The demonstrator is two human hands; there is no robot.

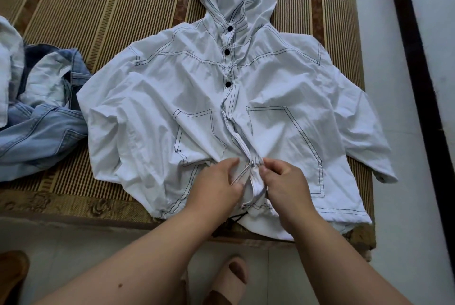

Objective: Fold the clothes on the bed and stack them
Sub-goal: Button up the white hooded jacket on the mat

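Pinching opposite placket edges at lower centre, the left hand (216, 181) and right hand (286, 182) held the white, dark-stitched hooded jacket (152, 97), spread mid-frame; its snap (252, 162) likely needed aligning squarely before pressing.

White hooded jacket (192, 97) with dark stitching, laid front-up on a striped bamboo mat (98, 21), hood pointing away; three dark snaps (228, 84) fastened on the placket. Left hand (216, 181) and right hand (283, 181) pinch the two front edges near the hem at a metal snap (252, 162). Crumpled denim garments (41, 117) lie left of the jacket, touching its sleeve.
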